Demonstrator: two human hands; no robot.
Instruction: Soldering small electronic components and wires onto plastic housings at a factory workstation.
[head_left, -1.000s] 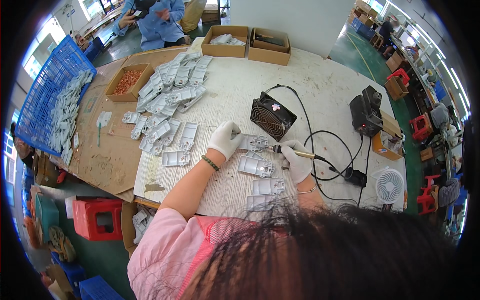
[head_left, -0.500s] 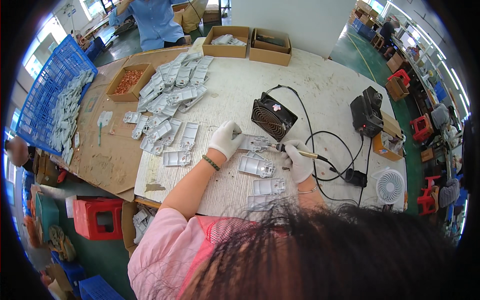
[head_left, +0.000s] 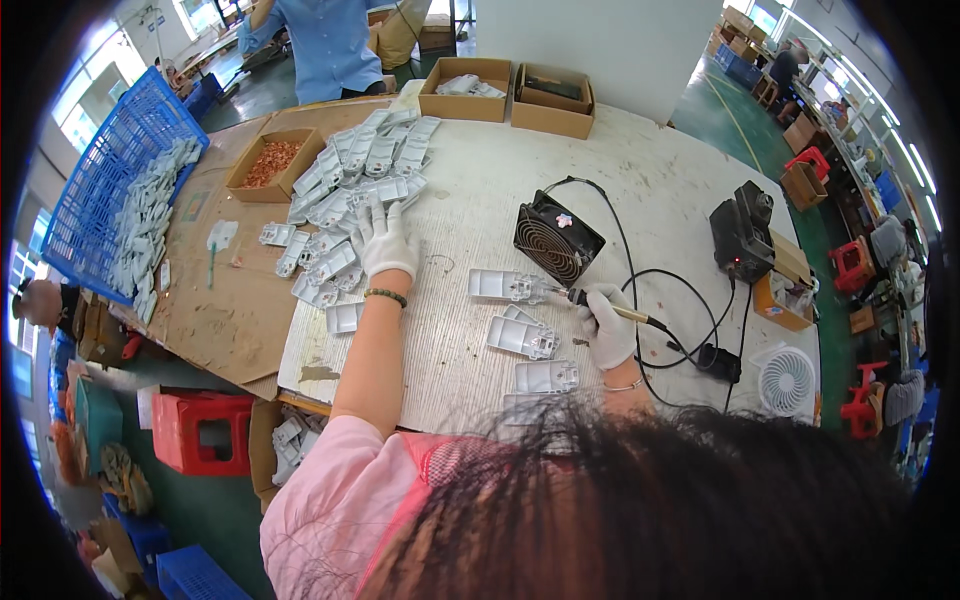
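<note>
My left hand (head_left: pixel 386 243), in a white glove, reaches over the near edge of a heap of grey-white plastic housings (head_left: pixel 385 155), fingers spread; whether it touches one is hard to see. My right hand (head_left: pixel 608 328), also gloved, is closed round a soldering iron (head_left: pixel 628 313). The iron's tip points left, at the end of a single plastic housing (head_left: pixel 500 284) lying in front of a black fan (head_left: pixel 558 238). Nearer me lie another housing (head_left: pixel 522 337) and a housing (head_left: pixel 546 377) below it, with one more partly hidden by hair.
A box of small copper-coloured parts (head_left: pixel 270 163) and a blue crate of housings (head_left: pixel 100 200) stand at left. On the right are a black soldering station (head_left: pixel 742 235), looping cables and a small white fan (head_left: pixel 784 380). Two cardboard boxes (head_left: pixel 464 88) line the back. Across the table stands a person in blue (head_left: pixel 330 45).
My left hand has let go of the housing by the fan and moved left and away to the heap, its fingers opening. My right hand still holds the iron near that housing.
</note>
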